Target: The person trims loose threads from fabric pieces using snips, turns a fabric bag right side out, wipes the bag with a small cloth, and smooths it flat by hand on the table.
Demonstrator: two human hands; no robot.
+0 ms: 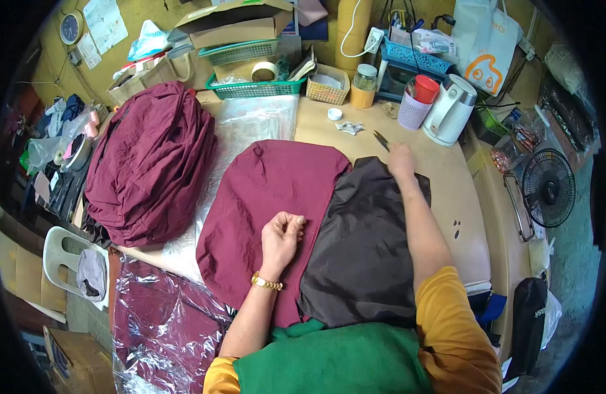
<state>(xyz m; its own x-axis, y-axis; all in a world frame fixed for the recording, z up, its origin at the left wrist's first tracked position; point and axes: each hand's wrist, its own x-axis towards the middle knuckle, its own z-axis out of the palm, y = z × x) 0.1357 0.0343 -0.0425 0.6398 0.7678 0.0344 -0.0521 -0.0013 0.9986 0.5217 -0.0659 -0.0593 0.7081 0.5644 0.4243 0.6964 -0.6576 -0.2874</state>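
Tan worktable (461, 197) bears a maroon fabric panel (270, 187); black fabric (362, 249) adjoins its right edge, and a maroon pile (148, 164) sits left of it. Left hand (282, 240) is over the panel, fingertips together, any grip indeterminable. Right hand (400, 161), beyond the panel's upper right, is closed on a dark pointed tool (381, 140).
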